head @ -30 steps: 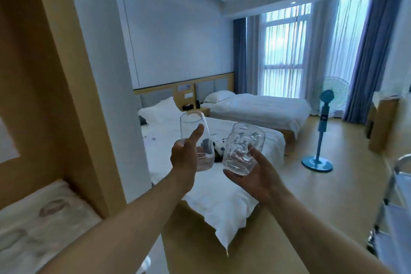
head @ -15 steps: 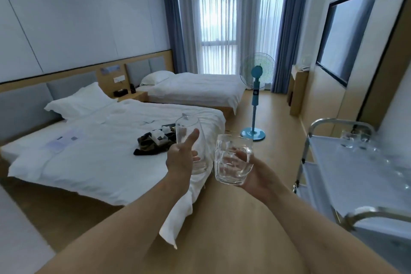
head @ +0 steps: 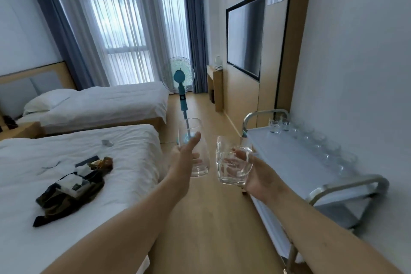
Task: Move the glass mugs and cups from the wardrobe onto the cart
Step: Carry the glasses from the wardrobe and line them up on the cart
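My left hand [head: 185,157] grips a tall clear glass cup [head: 196,160], thumb up along its side. My right hand [head: 253,173] holds a dimpled glass mug [head: 231,165] from below and behind, fingers curled round it. Both are raised over the wooden floor, side by side and apart. The cart [head: 293,158] with a pale top and metal rails stands just right of the mug, against the wall. Several clear glasses [head: 315,138] line the cart's far edge along the wall. The wardrobe is out of view.
A white bed [head: 73,162] with dark clothes and boxes [head: 73,187] lies at left, a second bed [head: 106,104] behind it. A teal standing fan [head: 181,87] stands in the aisle ahead. A wall television [head: 244,35] and a wooden desk [head: 214,87] are on the right.
The view has swung right, from the wardrobe and beds to the aisle and cart. Both hands carried their glasses along and are now close beside the cart's left edge.
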Motion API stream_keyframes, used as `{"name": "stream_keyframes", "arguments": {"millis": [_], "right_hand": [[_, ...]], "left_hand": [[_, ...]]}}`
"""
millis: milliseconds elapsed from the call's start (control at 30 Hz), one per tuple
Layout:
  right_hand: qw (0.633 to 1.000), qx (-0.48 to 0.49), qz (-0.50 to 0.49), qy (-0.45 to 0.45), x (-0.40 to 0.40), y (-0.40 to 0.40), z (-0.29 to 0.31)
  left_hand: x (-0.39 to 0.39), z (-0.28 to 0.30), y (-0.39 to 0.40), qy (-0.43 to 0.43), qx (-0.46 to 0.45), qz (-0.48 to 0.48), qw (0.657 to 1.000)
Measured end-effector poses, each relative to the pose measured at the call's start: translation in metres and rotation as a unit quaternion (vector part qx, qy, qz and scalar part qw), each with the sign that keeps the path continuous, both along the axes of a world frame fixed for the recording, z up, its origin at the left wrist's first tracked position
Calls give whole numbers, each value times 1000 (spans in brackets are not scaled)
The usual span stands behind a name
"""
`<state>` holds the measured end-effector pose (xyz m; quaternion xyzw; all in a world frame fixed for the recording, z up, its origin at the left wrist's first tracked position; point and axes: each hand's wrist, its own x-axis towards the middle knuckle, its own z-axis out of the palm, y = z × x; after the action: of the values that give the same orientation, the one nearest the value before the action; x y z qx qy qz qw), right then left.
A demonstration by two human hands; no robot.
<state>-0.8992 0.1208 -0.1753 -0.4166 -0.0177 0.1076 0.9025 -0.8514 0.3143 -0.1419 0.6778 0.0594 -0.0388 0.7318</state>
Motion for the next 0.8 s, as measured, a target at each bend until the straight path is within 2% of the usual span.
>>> {"name": "stream_keyframes", "arguments": {"millis": [133, 333, 567, 800], "right_hand": [[998, 17, -45, -31, 14, 2, 7], [994, -9, -110, -4, 29, -12, -11], [986, -18, -166, 29, 60, -39, -32], [984, -29, -174, 35, 132, -78, -27]], "left_hand": [[39, -6, -8, -5, 14, -70, 997], [85, -19, -28, 7, 24, -163, 986], [128, -32, -64, 36, 10, -178, 983], [192, -34, -98, 17, 25, -191, 981]]}}
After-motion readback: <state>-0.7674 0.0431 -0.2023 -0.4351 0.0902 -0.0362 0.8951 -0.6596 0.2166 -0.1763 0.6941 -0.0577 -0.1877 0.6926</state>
